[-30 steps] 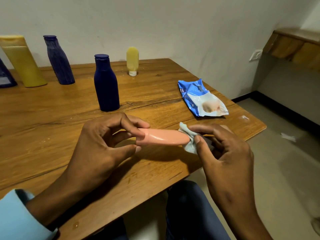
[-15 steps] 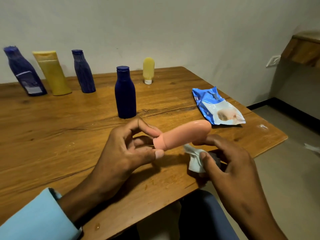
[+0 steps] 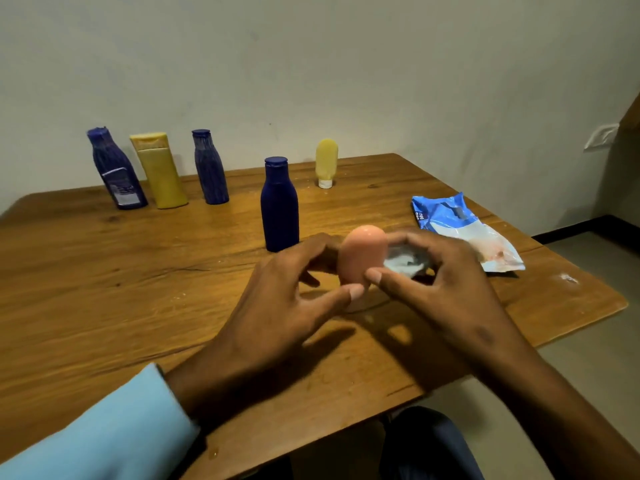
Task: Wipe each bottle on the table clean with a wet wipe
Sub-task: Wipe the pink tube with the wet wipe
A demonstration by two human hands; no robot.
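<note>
Both hands meet at the middle of the wooden counter (image 3: 104,271), near its front edge. The pink bottle (image 3: 363,256), smooth, glossy and round-topped, stands upright between them. The left hand (image 3: 277,306) has its fingers spread loosely around the bottle's left side, thumb tip touching near its base. The right hand (image 3: 436,289) pinches a crumpled, pale wet wipe (image 3: 403,263) against the bottle's right side, thumb pressing low on the front.

Just behind them, a dark blue bottle (image 3: 280,206) stands upright, matte and shouldered. Further right, the blue-and-white wipes pack (image 3: 464,230) lies flat and crinkled, close to the counter's right edge. Along the back edge by the wall stands a row: a blue labelled bottle (image 3: 116,169), a yellow flat-topped bottle (image 3: 159,171), another blue bottle (image 3: 209,168), then a small yellow tube (image 3: 326,162) on its white cap. Open, grainy wood stretches wide across the left half.
</note>
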